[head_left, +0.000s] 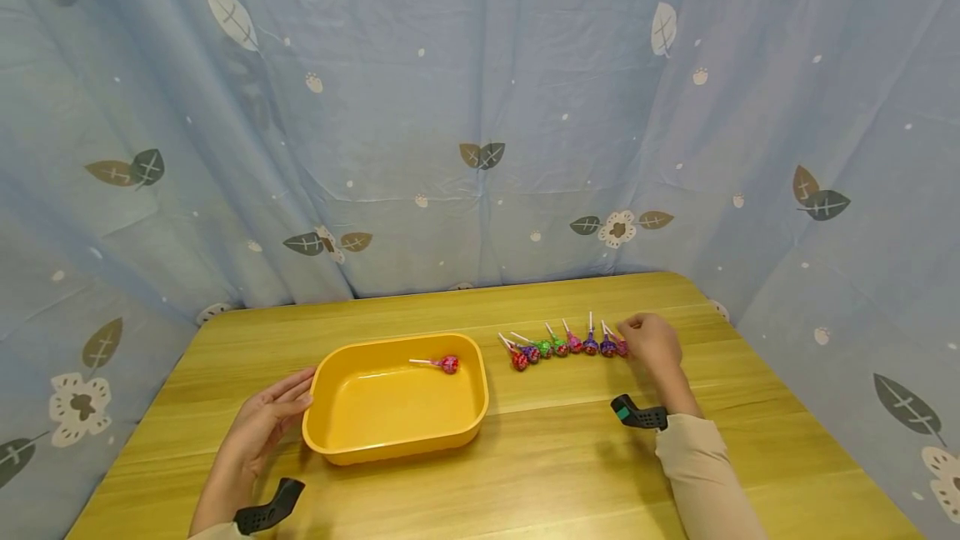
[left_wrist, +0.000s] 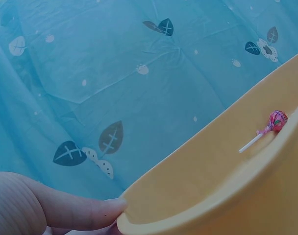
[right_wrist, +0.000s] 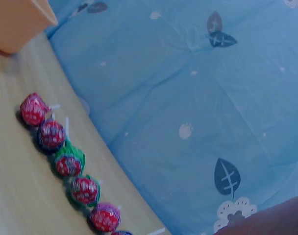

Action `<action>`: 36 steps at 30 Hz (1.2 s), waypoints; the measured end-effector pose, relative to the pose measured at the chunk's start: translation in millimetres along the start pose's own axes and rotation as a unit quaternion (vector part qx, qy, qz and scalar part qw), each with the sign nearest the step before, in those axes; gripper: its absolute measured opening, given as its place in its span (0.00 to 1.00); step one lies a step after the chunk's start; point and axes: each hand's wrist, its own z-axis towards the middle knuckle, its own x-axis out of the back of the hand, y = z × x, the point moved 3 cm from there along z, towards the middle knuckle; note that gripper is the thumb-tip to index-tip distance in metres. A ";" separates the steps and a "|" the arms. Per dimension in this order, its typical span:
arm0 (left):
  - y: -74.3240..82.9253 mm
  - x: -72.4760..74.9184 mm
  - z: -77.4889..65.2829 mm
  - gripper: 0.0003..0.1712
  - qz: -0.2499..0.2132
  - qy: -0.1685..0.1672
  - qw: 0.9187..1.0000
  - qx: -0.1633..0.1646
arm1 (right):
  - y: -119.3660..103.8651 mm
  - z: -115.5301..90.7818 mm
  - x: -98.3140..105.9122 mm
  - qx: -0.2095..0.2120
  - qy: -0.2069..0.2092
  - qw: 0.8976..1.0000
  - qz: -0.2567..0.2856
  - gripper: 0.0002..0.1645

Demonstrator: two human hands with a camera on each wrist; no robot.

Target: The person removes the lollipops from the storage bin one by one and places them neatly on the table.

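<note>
A yellow plastic basin (head_left: 397, 444) stands left of centre on the table, one lollipop (head_left: 449, 364) in pink wrapping lying inside it. My left hand (head_left: 262, 423) holds the basin's left end, the thumb at the rim in the left wrist view. Right of the basin runs a row of several lollipops (head_left: 560, 347) in red, purple, green and pink wrappers, most sticks pointing away from me. At the row's right end my right hand (head_left: 654, 344) is beside a pink lollipop (head_left: 622, 348), fingers bent. Whether its fingertips pinch anything is hidden.
The wood-grain table (head_left: 540, 457) has rounded far corners. Behind it hangs a blue patterned curtain (head_left: 405, 107), which also runs along both sides. A black wrist mount (head_left: 639, 413) sticks out from the right wrist, another mount (head_left: 270, 508) from the left.
</note>
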 end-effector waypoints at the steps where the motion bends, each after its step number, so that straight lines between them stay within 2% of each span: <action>1: 0.0 0.1 0.1 0.40 -0.001 0.000 1.000 -0.001 | -3.1 -0.4 -0.5 0.004 0.001 1.000 0.000 0.21; 13: -0.3 0.5 -0.6 0.39 0.003 0.003 1.000 0.002 | -47.3 -10.0 -21.3 0.028 -0.037 0.995 0.088 0.19; 19: 0.5 0.3 -1.2 0.40 0.004 -0.001 1.000 0.002 | -75.3 -17.4 -38.0 0.064 -0.059 0.991 0.105 0.15; 28: 1.5 -0.2 -1.0 0.39 0.007 0.002 1.000 0.003 | -117.1 -30.3 -66.6 0.122 -0.104 0.975 0.155 0.11; 36: 0.3 0.2 -0.6 0.38 0.008 0.002 1.000 0.000 | -156.8 -43.2 -90.1 0.177 -0.153 0.958 0.166 0.09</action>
